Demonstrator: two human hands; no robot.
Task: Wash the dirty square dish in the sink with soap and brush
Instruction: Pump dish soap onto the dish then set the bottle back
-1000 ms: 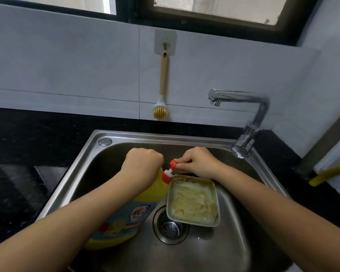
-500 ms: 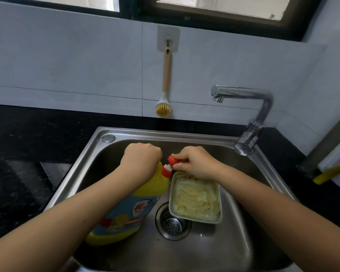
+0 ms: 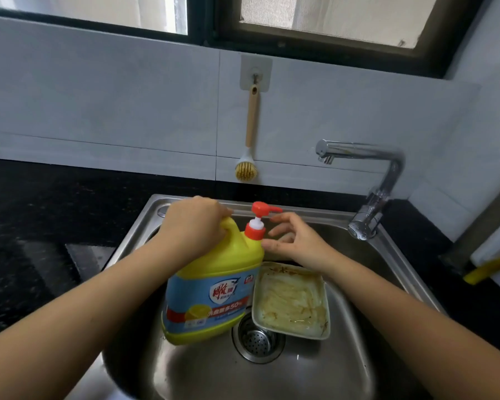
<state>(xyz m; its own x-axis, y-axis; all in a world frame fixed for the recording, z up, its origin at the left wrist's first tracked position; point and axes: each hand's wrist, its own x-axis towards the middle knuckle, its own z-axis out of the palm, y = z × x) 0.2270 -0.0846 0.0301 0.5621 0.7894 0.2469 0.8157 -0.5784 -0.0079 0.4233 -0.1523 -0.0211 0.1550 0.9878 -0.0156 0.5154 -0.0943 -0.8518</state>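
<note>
A white square dish smeared with yellowish-brown residue lies in the steel sink, right of the drain. My left hand grips the handle of a big yellow soap bottle, which stands nearly upright above the sink's left part. Its red pump sticks up with the nozzle pointing right. My right hand hovers just right of the pump, fingers spread and holding nothing. A brush with a wooden handle and yellow bristles hangs from a wall hook above the sink.
A chrome faucet stands at the sink's back right, its spout reaching left. The round drain strainer sits mid-sink. Black countertop surrounds the basin. A yellow hose shows at the right edge.
The bottle has swung from tilted over the dish to nearly upright. My right hand has let go of the pump head and opened beside it.
</note>
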